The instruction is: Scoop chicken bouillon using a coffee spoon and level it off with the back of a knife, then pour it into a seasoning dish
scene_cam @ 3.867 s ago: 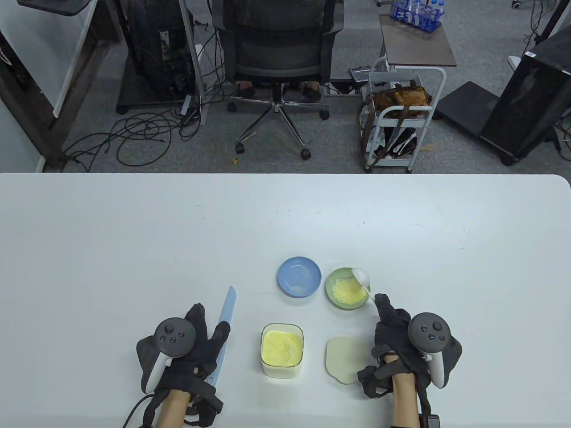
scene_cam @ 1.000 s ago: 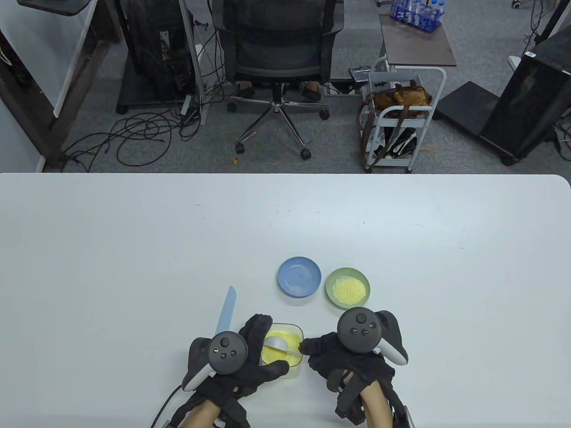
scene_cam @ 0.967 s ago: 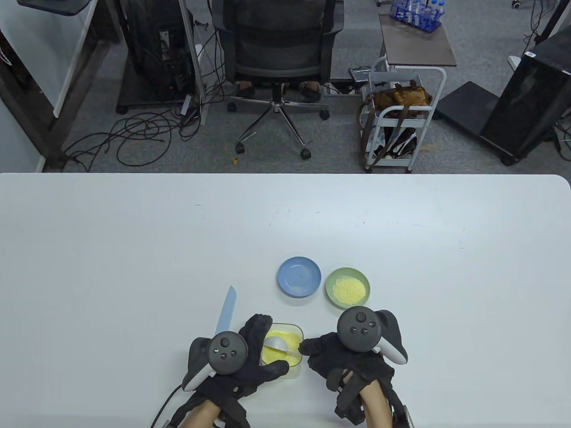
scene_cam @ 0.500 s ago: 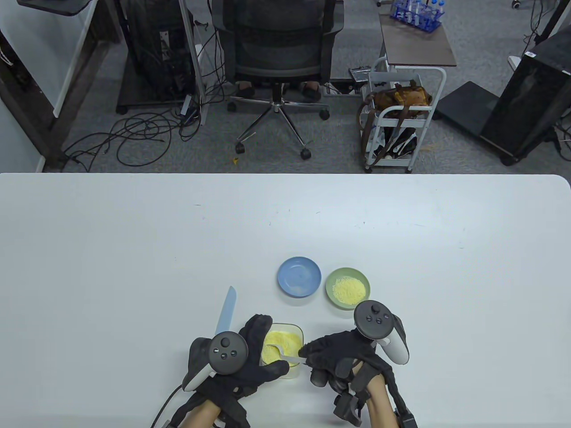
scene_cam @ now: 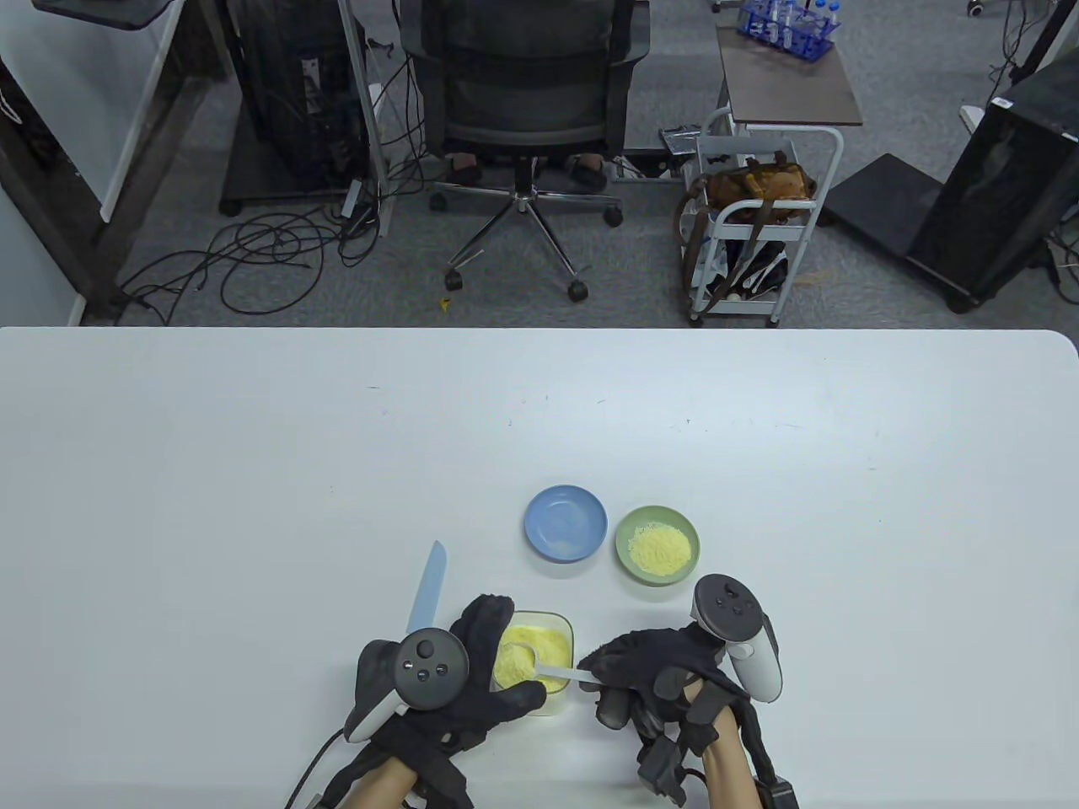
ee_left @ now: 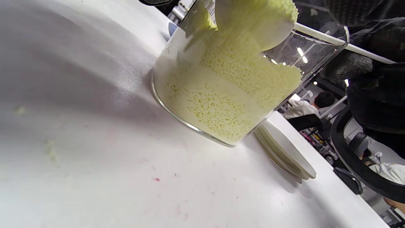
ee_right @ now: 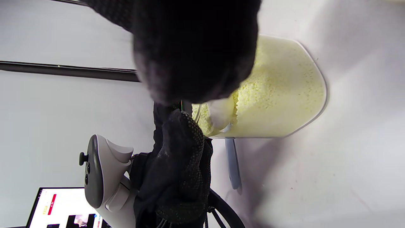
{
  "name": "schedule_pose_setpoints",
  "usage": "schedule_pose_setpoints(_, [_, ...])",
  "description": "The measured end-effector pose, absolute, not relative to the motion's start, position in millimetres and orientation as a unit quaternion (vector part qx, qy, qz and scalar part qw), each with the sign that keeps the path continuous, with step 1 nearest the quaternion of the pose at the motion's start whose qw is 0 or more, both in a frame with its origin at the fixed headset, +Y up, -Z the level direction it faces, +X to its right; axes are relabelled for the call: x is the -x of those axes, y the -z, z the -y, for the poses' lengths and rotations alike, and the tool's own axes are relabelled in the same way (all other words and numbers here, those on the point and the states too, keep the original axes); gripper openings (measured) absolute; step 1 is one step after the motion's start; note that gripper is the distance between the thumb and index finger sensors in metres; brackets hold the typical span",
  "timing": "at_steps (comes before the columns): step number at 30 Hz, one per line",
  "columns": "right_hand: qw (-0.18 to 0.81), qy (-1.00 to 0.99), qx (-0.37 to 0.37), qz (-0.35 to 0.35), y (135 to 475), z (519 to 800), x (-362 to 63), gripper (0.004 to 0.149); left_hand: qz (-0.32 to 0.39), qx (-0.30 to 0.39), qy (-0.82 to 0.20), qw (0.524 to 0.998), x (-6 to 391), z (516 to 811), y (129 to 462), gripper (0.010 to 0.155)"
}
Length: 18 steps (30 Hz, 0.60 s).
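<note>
A pale blue knife [scene_cam: 427,587] lies flat on the white table [scene_cam: 253,472], just left of a clear jar [scene_cam: 534,662] of yellow bouillon granules. Its long axis runs away from the person, handle nearest them and hidden under the left hand [scene_cam: 447,683]. That hand is curled round the jar's left and near sides, steadying it, so it is the hand nearer the knife.

Inside the jar sits a white spoon [scene_cam: 527,661], its bowl heaped with granules near the jar's left wall and its handle running rightward across the rim. In the left wrist view the heap stands well above the spoon's edge.

Just right of the jar, the right hand [scene_cam: 666,683] pinches the end of the spoon handle between thumb and fingertips.

Beyond the jar stand a blue dish [scene_cam: 566,522], seemingly bare, and right of it a green dish [scene_cam: 657,543] already holding granules.

The next move likely calls for the left hand to let go of the jar and take up the knife.
</note>
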State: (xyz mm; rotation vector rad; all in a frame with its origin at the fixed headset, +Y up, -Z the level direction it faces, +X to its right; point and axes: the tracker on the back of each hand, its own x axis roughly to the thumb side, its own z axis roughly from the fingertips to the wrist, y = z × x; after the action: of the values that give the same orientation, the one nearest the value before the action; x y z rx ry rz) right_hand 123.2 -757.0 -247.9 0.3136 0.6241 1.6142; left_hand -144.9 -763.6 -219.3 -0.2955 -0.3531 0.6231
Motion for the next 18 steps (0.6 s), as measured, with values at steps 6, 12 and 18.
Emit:
schedule_pose_setpoints(6, [0.662,-0.692,-0.136,-0.254,246.6,754.0,-129.4,0.041,0.171,0.075,-0.327,0.927,162.2,747.3,218.6,0.106])
schedule_pose_setpoints(12, [0.679,-0.682,-0.137,-0.235,243.6,749.2,-136.9,0.041,0.086,0.042,-0.301,0.949,201.1,731.6,222.7,0.098])
schedule_pose_setpoints(18, [0.685,-0.678,-0.141,-0.225,241.6,746.5,-141.4,0.041,-0.013,0.092,-0.209,0.974,219.5,747.2,230.8,0.084])
